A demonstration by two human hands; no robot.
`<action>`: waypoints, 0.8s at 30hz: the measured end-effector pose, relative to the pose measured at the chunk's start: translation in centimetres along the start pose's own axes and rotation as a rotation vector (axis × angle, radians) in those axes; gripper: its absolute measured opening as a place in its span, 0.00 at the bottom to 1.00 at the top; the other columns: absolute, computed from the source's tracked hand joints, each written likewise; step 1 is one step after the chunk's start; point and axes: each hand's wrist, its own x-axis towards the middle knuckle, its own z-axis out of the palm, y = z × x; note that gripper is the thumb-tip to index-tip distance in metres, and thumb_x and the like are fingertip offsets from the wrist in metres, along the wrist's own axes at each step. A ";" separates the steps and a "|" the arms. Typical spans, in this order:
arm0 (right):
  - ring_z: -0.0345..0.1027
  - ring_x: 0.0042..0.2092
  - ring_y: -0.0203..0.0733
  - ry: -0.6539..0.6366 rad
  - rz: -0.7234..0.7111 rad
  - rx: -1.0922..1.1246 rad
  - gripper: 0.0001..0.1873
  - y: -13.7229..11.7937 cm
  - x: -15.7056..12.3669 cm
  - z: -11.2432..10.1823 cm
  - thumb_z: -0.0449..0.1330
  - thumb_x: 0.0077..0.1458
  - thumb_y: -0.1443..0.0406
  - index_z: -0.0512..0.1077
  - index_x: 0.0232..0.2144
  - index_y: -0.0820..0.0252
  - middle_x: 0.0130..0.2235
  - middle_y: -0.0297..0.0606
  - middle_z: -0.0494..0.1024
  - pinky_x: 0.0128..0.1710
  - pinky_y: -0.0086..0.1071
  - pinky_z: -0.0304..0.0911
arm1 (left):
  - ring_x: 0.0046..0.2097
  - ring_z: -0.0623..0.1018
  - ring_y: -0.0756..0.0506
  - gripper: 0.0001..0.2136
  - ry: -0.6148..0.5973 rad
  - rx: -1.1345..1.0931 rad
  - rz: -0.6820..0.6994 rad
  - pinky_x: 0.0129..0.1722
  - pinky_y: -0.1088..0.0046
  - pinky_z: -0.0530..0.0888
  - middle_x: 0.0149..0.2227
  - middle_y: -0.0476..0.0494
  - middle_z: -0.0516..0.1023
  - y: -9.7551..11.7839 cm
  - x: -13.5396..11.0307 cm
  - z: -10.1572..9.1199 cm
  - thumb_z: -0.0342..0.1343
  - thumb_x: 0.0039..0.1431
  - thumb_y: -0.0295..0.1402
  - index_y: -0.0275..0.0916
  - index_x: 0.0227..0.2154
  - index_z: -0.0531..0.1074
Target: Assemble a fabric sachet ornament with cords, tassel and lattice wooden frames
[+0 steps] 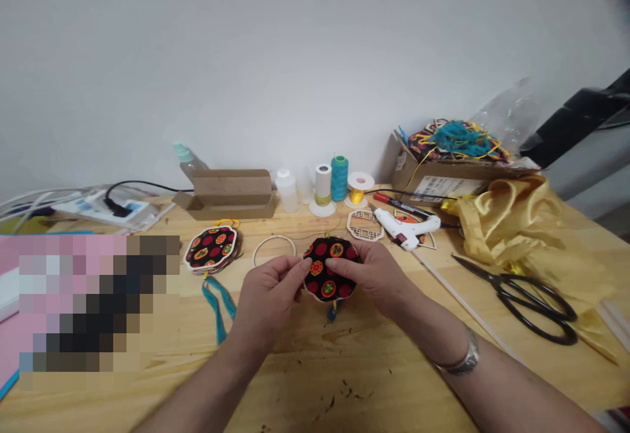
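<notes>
Between both hands is a scalloped black fabric ornament [329,287] with red dots and bright flowers. My left hand [273,288] pinches its left edge, thumb on the cloth. My right hand [377,274] grips the right side, its thumb lying across the front. A short teal tassel [332,313] hangs below the piece. To the left lies a stack of similar ornaments [209,249] with pale wooden rims and a long teal tassel [216,305]. Just behind my left hand is a thin wooden ring [263,244], and a lattice wooden frame [365,224] lies behind my right.
A white glue gun [408,228] and a marker [401,205] lie right of centre. Black scissors [522,295] rest near golden cloth [512,223]. Thread spools [339,180], a white bottle [287,191] and an open cardboard box [233,193] stand along the wall. A fuller carton [443,184] is behind right.
</notes>
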 end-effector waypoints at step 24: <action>0.70 0.26 0.36 0.098 -0.034 0.031 0.11 -0.1 0.4 -0.4 0.64 0.40 0.63 0.74 0.29 0.64 0.27 0.36 0.78 0.26 0.28 0.65 | 0.23 0.73 0.51 0.10 -0.029 -0.202 -0.050 0.20 0.80 0.65 0.21 0.47 0.78 0.0 -0.2 0.3 0.57 0.46 0.30 0.34 0.32 0.78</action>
